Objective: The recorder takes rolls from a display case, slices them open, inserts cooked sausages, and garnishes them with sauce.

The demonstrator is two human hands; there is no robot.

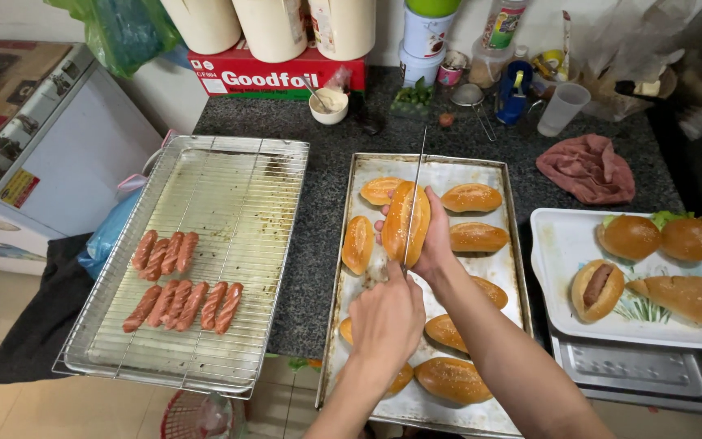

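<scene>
Head view, left to right: a wire rack (205, 211) with sausages (180, 280) sits at the frame's left, hanging over the surface (327, 211) edge. At centre, the left hand (383, 321) is closed round a long knife (413, 199), blade up the middle of a bun (404, 221) that the right hand (432, 244) cups on edge above the baking tray (347, 244), keeping it steady for slitting. Other buns crowd the tray; bare metal shows only at its upper edge. A white tray (558, 244) of filled buns lies at the right.
</scene>
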